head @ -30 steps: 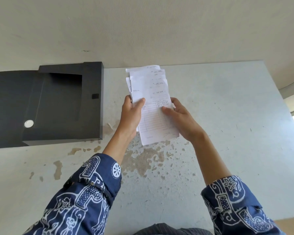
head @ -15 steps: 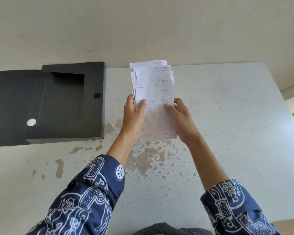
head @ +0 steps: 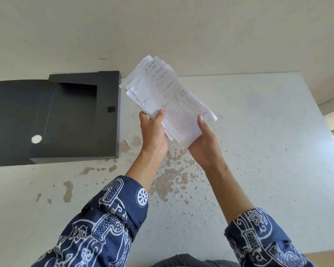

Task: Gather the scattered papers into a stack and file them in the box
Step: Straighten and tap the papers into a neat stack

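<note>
Scuffed white bench (head: 258, 151), black box (head: 73, 120) lying open at the left. Papers (head: 168, 97) are up in the air, fanned unevenly (not squared yet). Left hand (head: 154, 135) pinches their edge, right hand (head: 204, 145) cups underneath, probably so none slide out.

White papers (head: 168, 99), black box (head: 73, 120), blue patterned sleeves (head: 104, 224)

Lighting: bright, even daylight, glare at right edge; soft shadows on tabletop (head: 258, 132); wide-angle bending at edges; papers (head: 168, 97) slightly blurred.
</note>
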